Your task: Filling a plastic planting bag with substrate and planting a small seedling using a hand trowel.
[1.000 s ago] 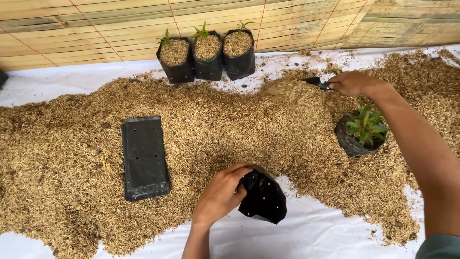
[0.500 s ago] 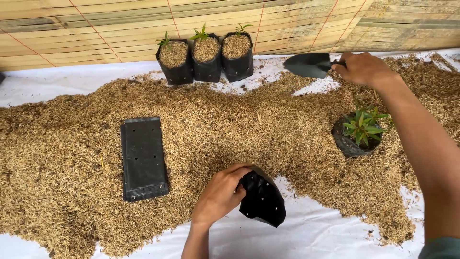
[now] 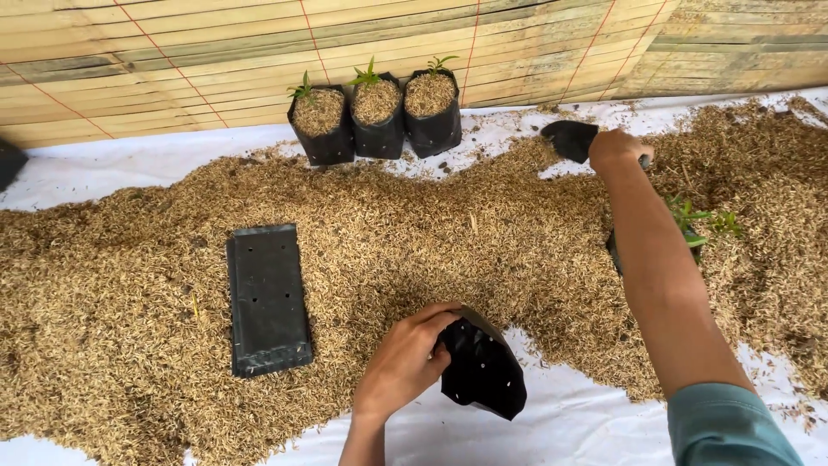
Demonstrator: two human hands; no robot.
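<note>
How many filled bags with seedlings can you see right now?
4: three filled bags stand in a row by the bamboo wall; a fourth sits mostly hidden behind the right arm.

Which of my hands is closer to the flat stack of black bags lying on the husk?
Left. Your left hand, gripping the open black grow bag, sits just right of the flat stack of black bags. Your right hand holds a black scoop far off, up near the bamboo wall.
</note>
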